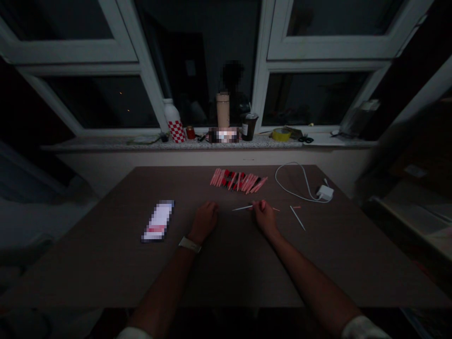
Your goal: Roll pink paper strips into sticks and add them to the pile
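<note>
My right hand (264,217) is closed at the table's middle, fingers curled around a thin pale stick (242,207) whose pointed end sticks out to the left. A short pinkish tip (276,209) shows on the hand's other side; whether it belongs to the same stick I cannot tell. Resting on the tabletop to the left, my left hand (205,219) has its fingers curled in, hiding anything inside them. Beyond both hands lies a row of slim pink, red and black pen-like sticks (240,181). Another thin white stick (297,218) and a small pink piece (297,207) lie to the right.
A phone (158,221) with a lit, blurred screen lies at left on the brown table (116,263). A white charger (325,192) with a looped cable (282,184) sits at back right. Bottles, a drink cup (249,127) and yellow tape (281,135) stand on the windowsill.
</note>
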`<state>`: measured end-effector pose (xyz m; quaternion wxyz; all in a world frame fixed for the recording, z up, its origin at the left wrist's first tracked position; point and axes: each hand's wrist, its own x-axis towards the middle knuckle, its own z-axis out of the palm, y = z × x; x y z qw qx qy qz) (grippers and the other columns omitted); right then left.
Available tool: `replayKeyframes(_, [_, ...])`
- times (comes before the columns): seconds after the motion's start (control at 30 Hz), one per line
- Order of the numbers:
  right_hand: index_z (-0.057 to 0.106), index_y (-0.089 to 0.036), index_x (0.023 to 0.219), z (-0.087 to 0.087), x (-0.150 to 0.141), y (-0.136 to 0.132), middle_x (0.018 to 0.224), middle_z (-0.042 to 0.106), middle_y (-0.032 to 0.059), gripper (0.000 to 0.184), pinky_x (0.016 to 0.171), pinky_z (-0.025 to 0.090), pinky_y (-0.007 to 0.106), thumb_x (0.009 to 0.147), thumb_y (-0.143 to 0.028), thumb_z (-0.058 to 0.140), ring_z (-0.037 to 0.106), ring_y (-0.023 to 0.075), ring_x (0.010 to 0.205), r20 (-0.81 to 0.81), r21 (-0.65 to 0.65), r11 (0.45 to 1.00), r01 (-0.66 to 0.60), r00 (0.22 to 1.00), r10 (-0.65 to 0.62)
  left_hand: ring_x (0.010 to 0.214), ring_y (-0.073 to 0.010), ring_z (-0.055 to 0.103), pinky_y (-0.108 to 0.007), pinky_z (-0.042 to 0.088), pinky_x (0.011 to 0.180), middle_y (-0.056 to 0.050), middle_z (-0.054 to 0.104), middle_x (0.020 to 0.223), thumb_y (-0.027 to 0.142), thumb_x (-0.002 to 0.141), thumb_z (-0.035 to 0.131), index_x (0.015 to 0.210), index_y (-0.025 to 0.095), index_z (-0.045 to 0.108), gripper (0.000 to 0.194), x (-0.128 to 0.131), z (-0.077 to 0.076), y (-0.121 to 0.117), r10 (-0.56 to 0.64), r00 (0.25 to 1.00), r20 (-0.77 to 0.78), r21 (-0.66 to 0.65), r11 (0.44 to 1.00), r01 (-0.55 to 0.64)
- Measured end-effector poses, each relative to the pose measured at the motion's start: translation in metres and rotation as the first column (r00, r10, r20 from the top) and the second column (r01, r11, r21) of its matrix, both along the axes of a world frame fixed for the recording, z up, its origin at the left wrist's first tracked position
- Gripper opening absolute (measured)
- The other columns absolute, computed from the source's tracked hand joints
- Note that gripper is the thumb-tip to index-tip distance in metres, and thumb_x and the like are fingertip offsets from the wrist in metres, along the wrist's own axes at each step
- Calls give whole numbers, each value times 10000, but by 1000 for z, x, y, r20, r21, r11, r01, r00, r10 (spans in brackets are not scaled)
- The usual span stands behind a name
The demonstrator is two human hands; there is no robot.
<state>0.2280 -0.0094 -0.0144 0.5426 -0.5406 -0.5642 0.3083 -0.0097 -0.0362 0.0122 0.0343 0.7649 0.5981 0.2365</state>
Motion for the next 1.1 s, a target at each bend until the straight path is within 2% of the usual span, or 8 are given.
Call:
replayKeyframes(0.23, [445, -222, 611, 2, -1, -1, 641, 637, 7, 328, 593, 364, 276, 838, -440, 538, 514, 155, 587, 3, -6, 1000, 1, 1000, -1, 895, -179, 561, -297, 432, 777, -60, 569, 977, 258, 915, 483, 933, 189, 595, 133, 2, -4, 3, -91, 995, 48, -66, 993, 94])
replayKeyframes(0.43, [454, -223, 613, 2, -3, -1, 662, 653, 10, 332, 609, 381, 282, 827, -455, 556, 521, 159, 599, -53, -10, 1000, -16, 998, 15, 869, -174, 559, -295, 421, 762, -58, 569, 962, 266, 923, 474, 913, 186, 595, 146, 4, -5, 3, -74, 996, 41, -72, 994, 77])
replayKeyframes(0.63, [457, -219, 619, -4, -3, 2, 674, 653, 7, 332, 619, 382, 278, 826, -458, 559, 529, 156, 617, -54, -8, 1000, -22, 998, 21, 906, -186, 551, -304, 410, 777, -55, 575, 971, 326, 913, 498, 951, 193, 593, 167, 10, -4, 0, -72, 997, 28, -75, 994, 74])
replayKeyframes(0.77, [456, -223, 627, -6, -3, 3, 669, 649, 3, 322, 623, 381, 278, 838, -451, 540, 526, 157, 618, -37, 9, 999, -39, 999, 40, 904, -188, 553, -305, 412, 774, -57, 581, 966, 293, 916, 486, 935, 193, 593, 147, 13, -3, 0, -82, 996, 23, -81, 993, 84])
replayKeyframes(0.93, [396, -230, 606, -9, -3, 5, 670, 663, 7, 359, 629, 389, 283, 834, -461, 550, 530, 160, 609, -81, 2, 999, -33, 996, 33, 901, -179, 559, -300, 428, 788, -52, 585, 965, 274, 922, 464, 919, 197, 592, 150, 13, -8, 4, -92, 985, 147, -48, 994, 100])
replayKeyframes(1.1, [483, -221, 630, -6, -4, 3, 696, 679, 24, 342, 638, 392, 289, 830, -488, 556, 529, 166, 619, -72, -8, 999, -35, 997, 35, 890, -183, 562, -306, 444, 793, -47, 594, 938, 316, 928, 450, 915, 196, 574, 173, 14, -11, 6, -90, 957, 277, -6, 995, 95])
